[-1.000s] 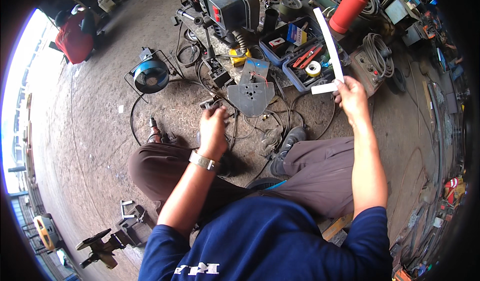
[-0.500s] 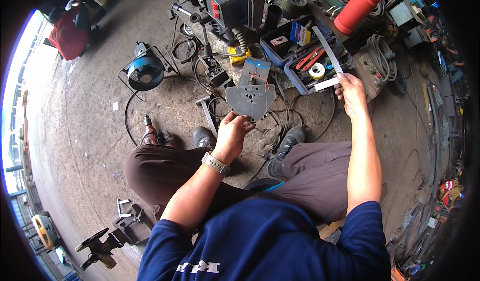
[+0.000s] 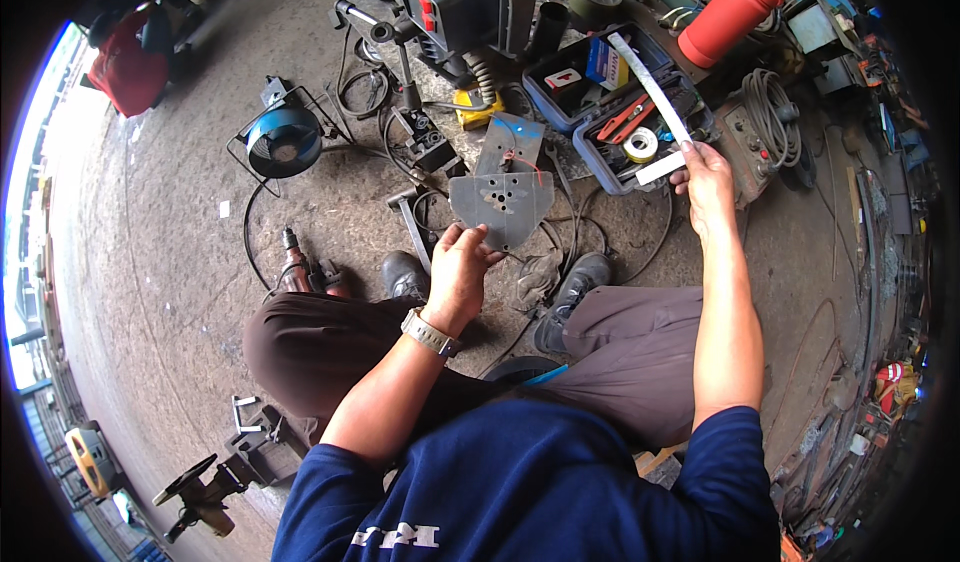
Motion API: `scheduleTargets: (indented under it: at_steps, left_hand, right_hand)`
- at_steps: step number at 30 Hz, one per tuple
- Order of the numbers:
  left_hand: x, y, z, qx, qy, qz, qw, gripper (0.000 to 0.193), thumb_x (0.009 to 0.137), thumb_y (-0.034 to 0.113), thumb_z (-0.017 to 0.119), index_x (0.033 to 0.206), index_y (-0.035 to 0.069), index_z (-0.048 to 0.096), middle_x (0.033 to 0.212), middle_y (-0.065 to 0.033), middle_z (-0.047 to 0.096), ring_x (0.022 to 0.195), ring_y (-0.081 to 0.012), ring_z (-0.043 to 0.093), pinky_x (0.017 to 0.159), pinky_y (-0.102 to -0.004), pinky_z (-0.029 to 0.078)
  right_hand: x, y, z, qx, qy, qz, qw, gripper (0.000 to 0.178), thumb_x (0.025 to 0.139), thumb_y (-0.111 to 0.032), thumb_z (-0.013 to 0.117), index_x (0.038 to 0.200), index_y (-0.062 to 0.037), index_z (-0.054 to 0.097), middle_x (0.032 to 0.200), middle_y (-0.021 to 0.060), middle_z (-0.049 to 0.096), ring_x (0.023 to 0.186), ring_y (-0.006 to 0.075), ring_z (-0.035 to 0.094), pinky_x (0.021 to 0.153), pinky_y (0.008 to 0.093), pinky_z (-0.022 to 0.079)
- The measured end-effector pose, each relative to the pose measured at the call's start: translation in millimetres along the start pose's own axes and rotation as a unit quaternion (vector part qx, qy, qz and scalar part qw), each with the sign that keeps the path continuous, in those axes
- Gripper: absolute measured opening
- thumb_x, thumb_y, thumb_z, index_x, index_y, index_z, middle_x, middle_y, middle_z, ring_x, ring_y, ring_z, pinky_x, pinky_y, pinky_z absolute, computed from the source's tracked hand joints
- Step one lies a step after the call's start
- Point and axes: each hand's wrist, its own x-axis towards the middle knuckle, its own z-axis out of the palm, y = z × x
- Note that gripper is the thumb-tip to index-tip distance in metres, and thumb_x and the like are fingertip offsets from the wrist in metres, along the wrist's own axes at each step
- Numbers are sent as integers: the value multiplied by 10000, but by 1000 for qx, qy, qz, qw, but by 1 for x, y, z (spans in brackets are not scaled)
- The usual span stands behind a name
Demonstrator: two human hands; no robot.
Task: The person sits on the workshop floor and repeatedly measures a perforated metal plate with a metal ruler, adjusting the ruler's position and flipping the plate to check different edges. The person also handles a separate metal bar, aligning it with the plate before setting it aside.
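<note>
My left hand (image 3: 458, 280) is closed on the near edge of a flat grey metal plate (image 3: 520, 212), its thumb on the upper face. The plate has cut corners and several drilled holes around a larger middle hole. My right hand (image 3: 708, 187) grips a steel try square (image 3: 650, 87) near its corner. Its long blade points away over the open blue toolbox (image 3: 590, 157), and its short arm points left. Beyond the held plate lies another metal piece with blue marks (image 3: 515, 132), partly covered by it. A thin red wire shows there.
A dark machine housing (image 3: 455, 12) stands ahead, with cables about it. A blue fan (image 3: 284, 142), a drill (image 3: 295, 262) and a hammer (image 3: 412, 224) are on the floor to the left. A red cylinder (image 3: 730, 17) is at the far right. A person in red (image 3: 130, 67) crouches far left.
The plate has tilted slightly, and my left thumb now lies further over its face. The square's blade has swung a little to the left in my right hand.
</note>
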Motion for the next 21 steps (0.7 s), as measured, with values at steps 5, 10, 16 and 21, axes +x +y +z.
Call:
scheduleTargets:
  at_steps: [5, 10, 16, 21]
  left_hand:
    - [17, 14, -10, -50, 50, 31, 997, 188, 999, 230, 571, 1017, 45, 536, 876, -81, 638, 753, -216, 659, 673, -340, 528]
    - [26, 30, -9, 85, 76, 87, 990, 184, 996, 203, 604, 1028, 28, 559, 743, -34, 596, 598, -141, 604, 569, -286, 530]
    - [2, 11, -8, 98, 87, 111, 985, 188, 1027, 184, 544, 1017, -4, 546, 755, -37, 579, 579, -124, 576, 589, -304, 571]
    - [-30, -7, -11, -17, 45, 8, 999, 217, 1003, 154, 539, 1087, -31, 462, 881, -135, 606, 696, -238, 671, 740, -403, 631]
  right_hand:
    - [0, 1, -2, 13, 21, -9, 1000, 236, 1001, -202, 593, 1056, 14, 673, 788, 35, 662, 558, 81, 575, 478, 224, 433]
    - [-4, -4, -2, 12, 25, -3, 1000, 237, 1001, -197, 591, 1074, 13, 674, 784, 32, 659, 554, 79, 575, 471, 219, 428]
    - [-10, -6, -4, -7, 11, -14, 1000, 237, 1016, -225, 574, 1076, -15, 666, 800, -2, 641, 589, 60, 548, 509, 201, 421]
    - [-13, -1, -13, -11, 19, -28, 999, 246, 1023, -225, 557, 1067, -14, 676, 791, -5, 639, 594, 57, 544, 513, 206, 424]
